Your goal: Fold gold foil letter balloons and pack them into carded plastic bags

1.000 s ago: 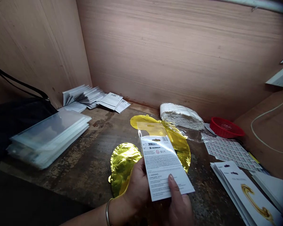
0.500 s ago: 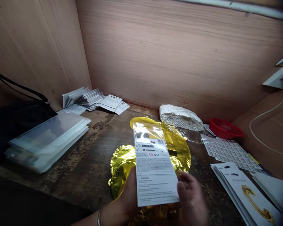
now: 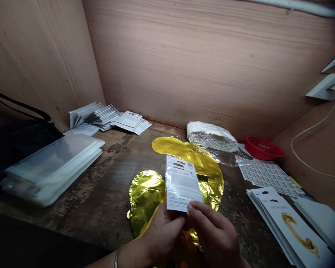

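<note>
Both hands hold a clear packet with a white printed card by its lower edge, above a gold foil balloon lying flat on the worn wooden table. My left hand pinches the packet's bottom left corner. My right hand touches the bottom right corner with its fingertips. The card stands nearly upright, its printed back towards me. Part of the gold foil lies under my hands.
A stack of clear sleeves and a black bag lie at left. Printed cards fan out at the back. A white paper stack, a red basket, a sticker sheet and white balloon cards lie at right.
The packet has turned more upright and moved a little away from me. My hands slid down to its bottom edge, and my right hand shifted from the card's face to its lower corner.
</note>
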